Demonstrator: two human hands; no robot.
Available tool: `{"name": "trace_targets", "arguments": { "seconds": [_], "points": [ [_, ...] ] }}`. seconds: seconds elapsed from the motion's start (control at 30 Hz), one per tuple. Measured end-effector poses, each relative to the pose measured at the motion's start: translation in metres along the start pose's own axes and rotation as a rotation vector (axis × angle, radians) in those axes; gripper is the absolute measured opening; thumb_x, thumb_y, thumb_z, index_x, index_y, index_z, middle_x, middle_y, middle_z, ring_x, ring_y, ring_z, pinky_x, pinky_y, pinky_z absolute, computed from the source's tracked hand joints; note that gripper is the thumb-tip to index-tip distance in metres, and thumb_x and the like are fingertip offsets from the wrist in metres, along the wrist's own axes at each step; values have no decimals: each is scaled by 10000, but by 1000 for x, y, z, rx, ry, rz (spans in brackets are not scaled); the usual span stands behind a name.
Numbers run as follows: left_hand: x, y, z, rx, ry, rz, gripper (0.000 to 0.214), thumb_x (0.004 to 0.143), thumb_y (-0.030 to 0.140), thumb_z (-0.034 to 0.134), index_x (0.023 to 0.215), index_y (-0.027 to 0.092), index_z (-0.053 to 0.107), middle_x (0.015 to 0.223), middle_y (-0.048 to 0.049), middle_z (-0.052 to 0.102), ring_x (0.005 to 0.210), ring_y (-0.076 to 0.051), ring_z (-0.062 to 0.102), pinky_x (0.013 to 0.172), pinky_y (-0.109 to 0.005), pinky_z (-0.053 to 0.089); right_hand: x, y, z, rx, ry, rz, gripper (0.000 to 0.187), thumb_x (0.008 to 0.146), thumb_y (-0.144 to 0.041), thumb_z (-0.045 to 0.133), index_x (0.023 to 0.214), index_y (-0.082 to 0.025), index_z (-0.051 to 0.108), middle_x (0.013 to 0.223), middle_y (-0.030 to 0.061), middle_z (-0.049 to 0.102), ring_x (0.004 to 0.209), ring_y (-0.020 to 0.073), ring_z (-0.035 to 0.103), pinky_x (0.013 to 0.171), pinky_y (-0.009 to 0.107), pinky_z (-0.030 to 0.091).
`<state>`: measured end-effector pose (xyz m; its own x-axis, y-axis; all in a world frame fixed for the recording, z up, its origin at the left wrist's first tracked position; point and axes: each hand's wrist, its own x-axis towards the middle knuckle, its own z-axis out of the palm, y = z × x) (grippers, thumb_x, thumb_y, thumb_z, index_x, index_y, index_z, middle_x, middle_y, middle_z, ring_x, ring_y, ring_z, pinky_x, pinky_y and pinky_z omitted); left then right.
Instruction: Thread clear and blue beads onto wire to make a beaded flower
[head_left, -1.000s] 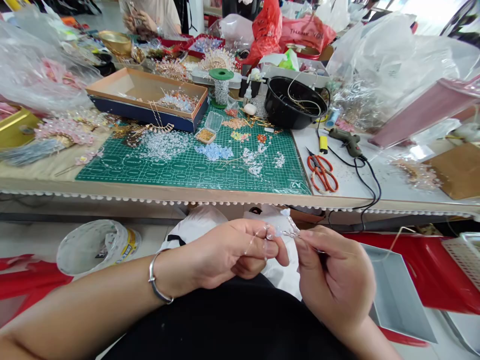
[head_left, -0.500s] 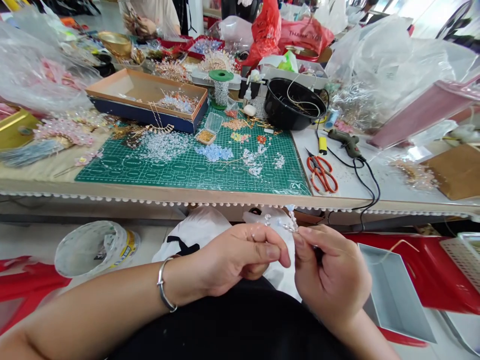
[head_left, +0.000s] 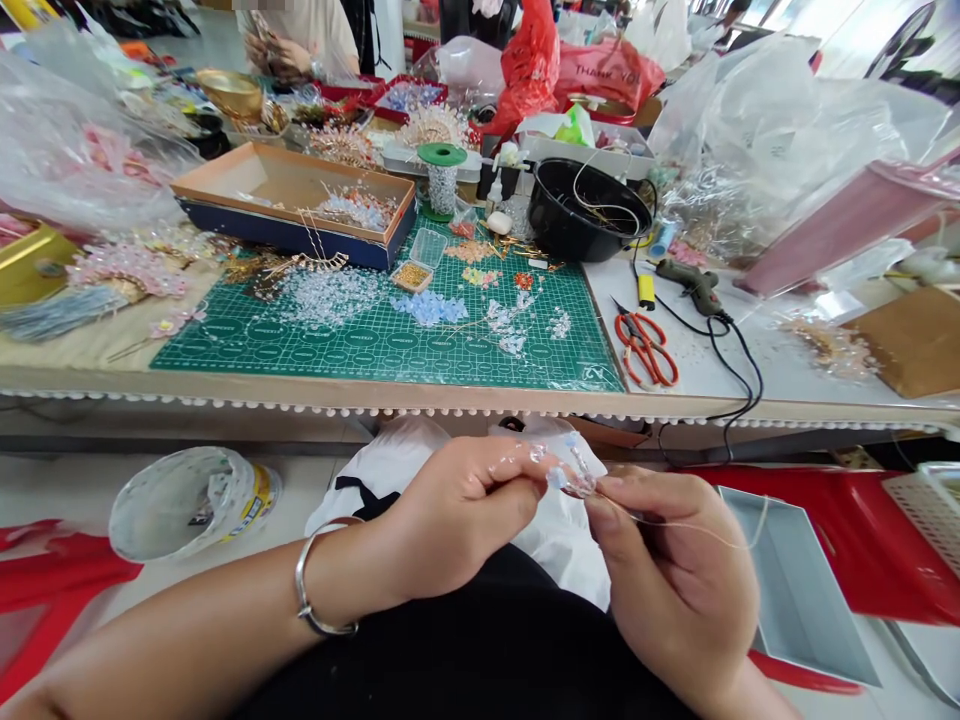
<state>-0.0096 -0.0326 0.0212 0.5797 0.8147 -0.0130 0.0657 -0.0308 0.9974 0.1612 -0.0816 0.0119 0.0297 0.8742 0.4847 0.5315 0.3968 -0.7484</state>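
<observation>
In front of my lap, a small beaded strand [head_left: 576, 474] with clear and pale-blue beads spans the gap between my fingertips. My right hand [head_left: 675, 570] pinches its right end between thumb and forefinger. A thin pale wire [head_left: 701, 527] trails from that pinch across the right fingers. My left hand [head_left: 472, 510], a silver bangle at its wrist, is closed with thumb and forefinger against the strand's left end. Beyond the hands, the green cutting mat [head_left: 360, 350] bears pale-blue flower pieces [head_left: 430, 308], clear beads [head_left: 322, 297] and an open box of gold beads [head_left: 412, 275].
Red-handled scissors [head_left: 645, 348] and a glue gun [head_left: 694, 285] with a black cord lie right of the mat. A black bowl [head_left: 589, 215], a shallow box [head_left: 292, 200] and a bead spool [head_left: 442, 180] stand behind. A bucket [head_left: 187, 505] is on the floor. Another person's hands [head_left: 281, 55] are at the far side.
My left fingers have moved from in front of the right fingertips to the strand's left end. The trailing wire now shows over my right hand, which has shifted slightly right and down.
</observation>
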Motion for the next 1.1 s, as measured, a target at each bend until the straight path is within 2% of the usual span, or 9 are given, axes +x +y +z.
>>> {"name": "trace_targets", "arguments": {
  "seconds": [0.07, 0.17, 0.27, 0.4, 0.57, 0.77, 0.9, 1.0, 1.1],
  "points": [
    [0, -1, -1, -16, 13, 7, 247, 867, 169, 468, 877, 213, 710, 823, -5, 677, 806, -144, 608, 777, -238, 457, 1, -5, 0, 23, -25, 98, 141, 820, -116, 587, 910, -224, 569, 699, -10, 606, 548, 118, 571, 470, 214, 473],
    [-2, -2, -6, 56, 15, 15, 266, 859, 149, 457, 854, 205, 717, 795, -13, 686, 756, -147, 616, 744, -245, 470, 7, -12, -3, 124, -149, 250, 64, 867, -176, 557, 906, -227, 561, 593, -46, 568, 443, 91, 513, 377, 169, 422],
    [-4, 0, -13, 178, 4, 67, 263, 840, 137, 472, 871, 206, 724, 865, -33, 710, 794, -172, 640, 756, -265, 477, 11, -18, -9, 115, -248, 305, 41, 879, -202, 548, 898, -236, 563, 556, -56, 554, 428, 91, 516, 360, 162, 411],
    [-4, 4, -17, 237, -37, 123, 254, 827, 129, 480, 863, 207, 719, 823, -36, 710, 757, -167, 644, 717, -251, 472, 11, -20, -13, -23, -276, 208, 106, 843, -147, 563, 872, -248, 569, 615, -44, 569, 464, 95, 518, 383, 173, 416],
    [-3, -3, -11, 27, 17, 92, 236, 820, 103, 479, 856, 202, 691, 871, -13, 698, 750, -123, 612, 708, -214, 447, 6, -16, -10, -67, -244, 66, 151, 829, -117, 566, 906, -247, 559, 706, -29, 607, 502, 90, 520, 418, 184, 422],
    [1, -5, -5, -97, -4, -44, 223, 808, 62, 482, 793, 188, 666, 816, 6, 675, 737, -110, 580, 671, -196, 424, 4, -11, -5, -110, -141, 17, 161, 833, -113, 568, 929, -242, 569, 761, -12, 657, 625, 123, 613, 546, 229, 479],
    [-2, -1, -3, -173, -38, -42, 229, 873, 124, 458, 793, 183, 665, 808, 0, 653, 803, -121, 587, 771, -218, 436, 4, -11, -4, -170, -101, 27, 148, 838, -123, 573, 927, -242, 573, 763, -10, 674, 649, 132, 631, 567, 233, 489],
    [-2, -4, -1, -312, -46, -75, 207, 882, 151, 481, 775, 182, 656, 808, 4, 623, 817, -106, 564, 802, -212, 422, 3, -11, -2, -188, -80, 10, 154, 838, -119, 572, 938, -237, 573, 745, -11, 675, 638, 133, 633, 571, 237, 492],
    [1, -11, 2, -485, -44, -195, 116, 845, 139, 534, 786, 171, 628, 689, 35, 524, 605, -51, 450, 606, -162, 374, 2, -9, 0, -242, -24, -40, 134, 834, -139, 592, 935, -227, 581, 756, -3, 682, 652, 142, 643, 587, 246, 495]
  ]
}}
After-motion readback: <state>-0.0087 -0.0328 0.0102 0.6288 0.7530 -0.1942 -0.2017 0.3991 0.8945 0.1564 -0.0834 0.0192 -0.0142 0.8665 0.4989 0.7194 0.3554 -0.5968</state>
